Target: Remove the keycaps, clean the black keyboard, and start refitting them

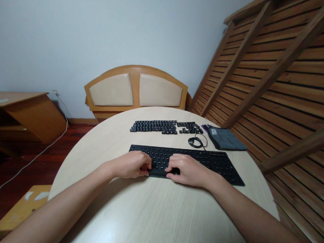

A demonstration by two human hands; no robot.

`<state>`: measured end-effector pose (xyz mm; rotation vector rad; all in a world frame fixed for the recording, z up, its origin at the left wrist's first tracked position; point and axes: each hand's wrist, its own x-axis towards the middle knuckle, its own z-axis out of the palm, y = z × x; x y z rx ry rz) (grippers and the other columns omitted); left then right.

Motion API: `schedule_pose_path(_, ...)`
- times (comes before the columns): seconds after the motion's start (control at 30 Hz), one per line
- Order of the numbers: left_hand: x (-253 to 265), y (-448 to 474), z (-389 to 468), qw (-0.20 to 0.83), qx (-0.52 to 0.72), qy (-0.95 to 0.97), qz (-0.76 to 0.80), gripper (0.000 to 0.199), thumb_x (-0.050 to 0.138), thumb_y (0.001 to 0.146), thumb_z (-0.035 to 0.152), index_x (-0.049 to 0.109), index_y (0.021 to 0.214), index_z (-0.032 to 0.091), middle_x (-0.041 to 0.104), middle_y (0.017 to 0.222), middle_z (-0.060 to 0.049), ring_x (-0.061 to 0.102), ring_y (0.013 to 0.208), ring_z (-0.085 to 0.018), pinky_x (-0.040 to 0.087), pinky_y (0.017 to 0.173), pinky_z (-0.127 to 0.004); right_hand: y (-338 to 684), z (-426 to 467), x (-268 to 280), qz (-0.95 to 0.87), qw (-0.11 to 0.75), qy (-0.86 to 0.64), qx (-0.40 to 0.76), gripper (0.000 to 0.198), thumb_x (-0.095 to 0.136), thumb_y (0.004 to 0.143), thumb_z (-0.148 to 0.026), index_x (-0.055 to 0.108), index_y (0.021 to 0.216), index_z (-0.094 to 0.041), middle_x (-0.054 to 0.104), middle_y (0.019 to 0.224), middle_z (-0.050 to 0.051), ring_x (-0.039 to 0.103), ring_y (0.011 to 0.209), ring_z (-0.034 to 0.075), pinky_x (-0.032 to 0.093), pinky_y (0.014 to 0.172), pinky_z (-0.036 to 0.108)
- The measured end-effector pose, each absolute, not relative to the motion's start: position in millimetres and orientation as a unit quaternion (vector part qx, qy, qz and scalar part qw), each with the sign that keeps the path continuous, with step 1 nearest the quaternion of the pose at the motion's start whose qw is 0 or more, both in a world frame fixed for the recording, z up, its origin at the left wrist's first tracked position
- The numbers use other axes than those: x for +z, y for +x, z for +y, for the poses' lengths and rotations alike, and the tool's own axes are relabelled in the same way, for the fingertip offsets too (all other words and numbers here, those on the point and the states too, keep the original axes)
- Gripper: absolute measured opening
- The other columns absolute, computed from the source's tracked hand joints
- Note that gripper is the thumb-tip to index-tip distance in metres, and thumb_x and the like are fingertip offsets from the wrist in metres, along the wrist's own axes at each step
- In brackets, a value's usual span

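Note:
A black keyboard base [160, 158] lies flat on the table, with most of its keycaps off and rows of key posts showing. My left hand [135, 164] rests on its near left part, fingers curled over it and thumb at the front edge. Farther right along the same edge, my right hand [186, 169] grips the keyboard with bent fingers and the thumb low in front. Whether a small part sits under the fingertips is hidden. Beyond the base, loose black keycaps [153, 126] are laid out in keyboard-like rows, with a smaller group [190, 127] to their right.
A coiled black cable [194, 142] lies behind the keyboard. At the right of the round table [102, 144] is a dark grey cloth or pouch [227, 138]. A headboard [136, 86] stands behind, a slatted wooden panel [260, 86] leans at right, and a desk [30, 112] is at left.

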<state>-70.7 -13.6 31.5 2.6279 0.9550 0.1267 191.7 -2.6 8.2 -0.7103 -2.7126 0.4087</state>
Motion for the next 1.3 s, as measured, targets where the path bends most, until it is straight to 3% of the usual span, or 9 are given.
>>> schedule_pose_path(0.33,28.9,-71.9,-12.9,0.185,0.025,0.916,0.356,0.014,0.073,0.077,0.018,0.069,0.090,0.018,0.072,0.084,-0.004,0.062,0.070,-0.018,0.042,0.062,-0.027,195.6,-0.9,10.2,-0.950,0.149,-0.224,0.159,0.009,0.070,0.085,-0.023,0.073,0.093,-0.020,0.071,0.094,0.004,0.064,0.089,0.018,0.048,0.083,0.032)
schedule_pose_path(0.6,39.6,-89.6,-12.4,0.237,-0.033,0.874,0.423,0.017,0.079,0.071,0.024,0.072,0.085,0.019,0.071,0.071,0.001,0.059,0.058,-0.014,0.034,0.050,-0.023,212.2,3.7,16.1,-0.942,0.135,-0.258,0.164,0.066,0.084,0.068,-0.046,0.065,0.127,-0.024,0.059,0.132,0.009,0.052,0.124,0.027,0.040,0.107,0.043)
schedule_pose_path(0.77,44.1,-91.6,-12.6,0.250,-0.017,0.867,0.431,0.030,0.076,0.077,0.045,0.070,0.089,0.018,0.070,0.071,0.000,0.060,0.058,-0.015,0.037,0.051,-0.024,209.5,3.8,9.3,-0.940,0.127,-0.260,0.178,0.068,0.080,0.070,-0.056,0.064,0.129,-0.025,0.054,0.142,0.009,0.047,0.131,0.029,0.036,0.112,0.047)
schedule_pose_path(0.83,44.5,-87.0,-14.2,0.224,0.023,0.885,0.408,0.040,0.075,0.077,0.052,0.069,0.097,0.019,0.071,0.080,-0.003,0.064,0.068,-0.018,0.044,0.059,-0.027,206.8,3.1,6.7,-0.940,0.128,-0.260,0.178,0.067,0.080,0.071,-0.057,0.065,0.128,-0.026,0.053,0.143,0.009,0.046,0.133,0.030,0.035,0.112,0.048)
schedule_pose_path(0.9,42.2,-82.0,-16.1,0.191,0.079,0.907,0.367,0.057,0.075,0.074,0.060,0.065,0.113,0.019,0.070,0.107,-0.009,0.066,0.094,-0.026,0.050,0.079,-0.034,205.0,2.3,5.3,-0.941,0.126,-0.260,0.174,0.066,0.079,0.072,-0.057,0.064,0.128,-0.026,0.052,0.145,0.008,0.046,0.133,0.030,0.034,0.113,0.047)
schedule_pose_path(0.97,35.6,-78.4,-17.5,0.170,0.107,0.919,0.340,0.083,0.076,0.069,0.067,0.053,0.135,0.021,0.054,0.140,-0.016,0.054,0.124,-0.035,0.044,0.101,-0.045,204.4,2.0,5.8,-0.943,0.123,-0.257,0.170,0.068,0.079,0.071,-0.057,0.064,0.129,-0.026,0.052,0.145,0.008,0.045,0.134,0.030,0.034,0.114,0.047)
schedule_pose_path(1.03,25.7,-77.1,-17.7,0.160,0.088,0.921,0.344,0.108,0.075,0.065,0.072,0.034,0.151,0.021,0.032,0.157,-0.020,0.036,0.140,-0.041,0.034,0.111,-0.054,205.2,2.7,7.7,-0.944,0.127,-0.253,0.168,0.069,0.078,0.072,-0.057,0.063,0.131,-0.025,0.053,0.145,0.009,0.046,0.134,0.030,0.034,0.115,0.047)
schedule_pose_path(1.17,7.2,-77.2,-14.6,0.130,0.026,0.917,0.376,0.129,0.071,0.062,0.078,0.012,0.158,0.016,0.021,0.161,-0.025,0.023,0.146,-0.045,0.023,0.116,-0.061,213.2,11.2,11.1,-0.935,0.167,-0.273,0.154,0.054,0.067,0.087,-0.051,0.061,0.132,-0.023,0.058,0.139,0.010,0.051,0.130,0.026,0.039,0.112,0.044)
schedule_pose_path(1.3,2.9,-76.5,-11.4,0.117,0.047,0.919,0.374,0.130,0.069,0.062,0.080,0.010,0.158,0.016,0.033,0.154,-0.024,0.034,0.140,-0.042,0.030,0.115,-0.056,231.9,28.6,5.6,-0.902,0.200,-0.369,0.102,0.046,0.053,0.096,-0.049,0.061,0.132,-0.022,0.059,0.139,0.010,0.049,0.133,0.027,0.038,0.112,0.047)
